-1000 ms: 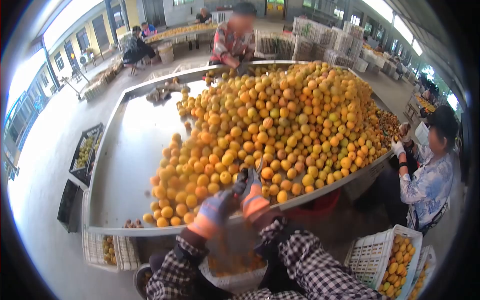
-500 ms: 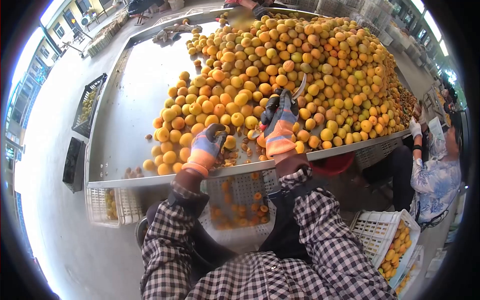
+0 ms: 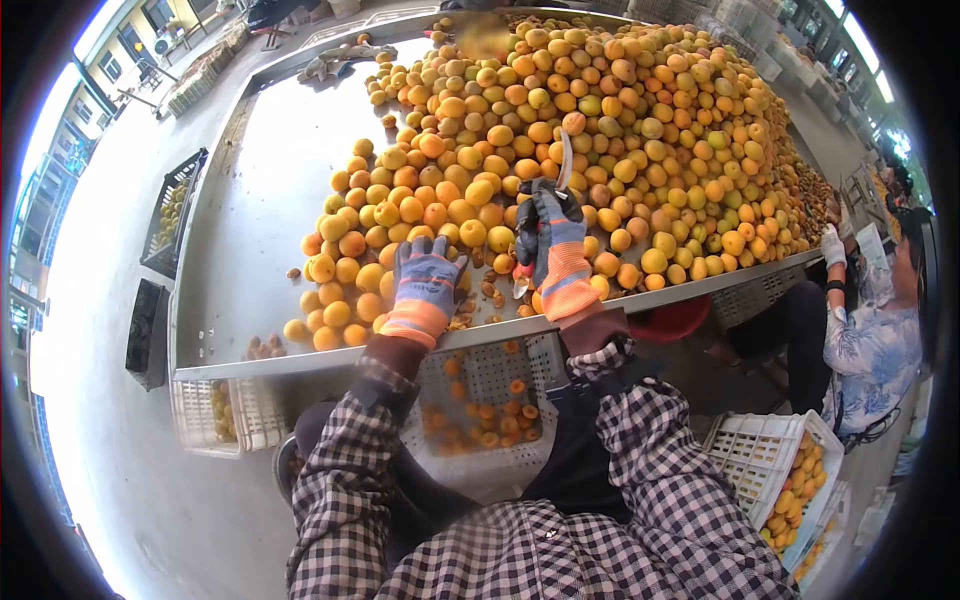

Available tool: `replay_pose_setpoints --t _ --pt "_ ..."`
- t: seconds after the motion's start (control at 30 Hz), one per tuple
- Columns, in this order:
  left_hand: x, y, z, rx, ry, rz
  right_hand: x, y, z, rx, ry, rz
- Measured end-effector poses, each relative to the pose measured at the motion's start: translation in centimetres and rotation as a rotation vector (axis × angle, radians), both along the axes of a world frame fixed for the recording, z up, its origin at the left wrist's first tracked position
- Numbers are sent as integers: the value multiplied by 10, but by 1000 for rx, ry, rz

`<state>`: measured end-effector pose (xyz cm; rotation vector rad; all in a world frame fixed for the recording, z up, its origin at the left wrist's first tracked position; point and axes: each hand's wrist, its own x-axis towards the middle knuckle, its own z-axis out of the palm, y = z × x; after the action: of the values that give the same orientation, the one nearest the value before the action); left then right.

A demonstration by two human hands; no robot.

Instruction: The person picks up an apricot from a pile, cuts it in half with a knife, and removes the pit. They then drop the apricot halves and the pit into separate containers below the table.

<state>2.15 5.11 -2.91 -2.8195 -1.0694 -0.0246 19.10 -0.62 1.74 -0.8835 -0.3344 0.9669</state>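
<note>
My left hand [image 3: 425,283], in a grey and orange work glove, lies palm down at the near edge of a heap of apricots [image 3: 480,192]. Its fingers stretch forward against the fruit. My right hand [image 3: 558,240], gloved alike, is closed around a curved knife [image 3: 567,160] whose blade points up and away from me; the handle is mostly hidden in the fist. A small red and silver piece [image 3: 521,278] shows below that hand. Brown pits and scraps [image 3: 490,292] lie on the metal between my hands.
The metal table [image 3: 225,280] has a raised rim. Below it, a perforated crate [image 3: 480,400] holds halved apricots. A white crate of fruit [image 3: 765,460] stands at right, near a seated person [image 3: 870,350]. Black crates [image 3: 175,215] sit on the floor at left.
My left hand has turned palm down and its curled fingers have straightened forward onto the apricots. The right hand has shifted slightly left, and the knife blade now points more upright.
</note>
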Motion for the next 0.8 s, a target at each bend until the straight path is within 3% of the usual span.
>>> replay_pose_setpoints --t 0.13,0.2,0.3,0.33,0.37,0.4,0.47,0.6,0.67,0.8 --pt "0 3 -3 98 -86 -9 -2 -1 -6 -36 -24 68" --pt "-12 1 14 -190 -579 45 -3 -5 -12 -43 -106 135" --pt "-27 6 23 -1164 -1314 118 -15 -18 -6 -7 -433 246" --pt "-34 3 26 -1392 -1389 140 -19 -20 -12 10 -597 264" --pt "-37 -3 35 -1381 -1393 143 -23 -21 -19 28 -760 280" --pt "-37 -9 43 -1458 -1464 98 -27 -23 -24 35 -758 286" --pt "-35 -15 47 -1495 -1543 45 -34 -29 -24 -73 -1117 313" --pt "-36 -12 53 -1544 -1516 -33 -39 -35 -6 -173 -1190 395" --pt "-37 -11 50 -1402 -1428 -43 -39 -35 -9 -172 -1297 372" --pt "-45 -6 42 -1392 -1365 -57 -39 -32 -16 -80 -1218 392"
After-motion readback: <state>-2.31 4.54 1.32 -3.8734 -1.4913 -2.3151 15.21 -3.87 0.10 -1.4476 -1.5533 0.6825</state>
